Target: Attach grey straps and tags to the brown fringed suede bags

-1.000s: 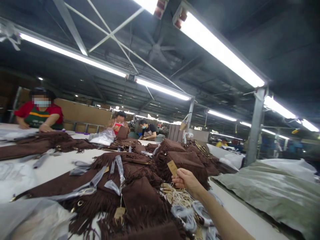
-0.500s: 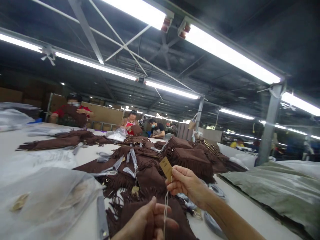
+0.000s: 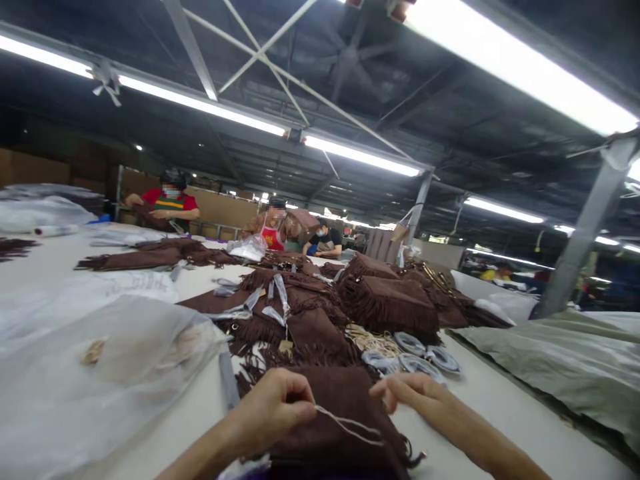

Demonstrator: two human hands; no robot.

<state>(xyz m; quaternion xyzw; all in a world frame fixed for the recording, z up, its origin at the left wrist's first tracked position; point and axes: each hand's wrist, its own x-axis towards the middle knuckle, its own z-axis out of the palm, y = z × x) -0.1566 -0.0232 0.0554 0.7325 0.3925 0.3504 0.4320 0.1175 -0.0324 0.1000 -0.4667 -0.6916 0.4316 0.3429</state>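
Observation:
My left hand (image 3: 273, 403) is closed in a pinch on a thin white string (image 3: 350, 427). The string trails from its fingertips in a long loop to the right; no tag shows on it. Across the loop, my right hand (image 3: 413, 397) hovers with loosely bent fingers and holds nothing I can see. Beneath both hands lies a dark brown fringed bag (image 3: 330, 393). Just beyond it is another brown fringed piece (image 3: 313, 333), with a small tan tag (image 3: 285, 347) on a string beside it.
Coiled straps in plastic (image 3: 443, 360) and a heap of pale strings (image 3: 373, 340) sit right of the bag. Stacked brown bags (image 3: 395, 300) stand behind. Plastic bags (image 3: 125, 373) cover the left, a green sheet (image 3: 560, 360) the right. Several co-workers are across the table.
The tan tag that my right hand held up is out of sight. My left hand, open before, now pinches the string. My right hand has lowered and moved right; the view has shifted.

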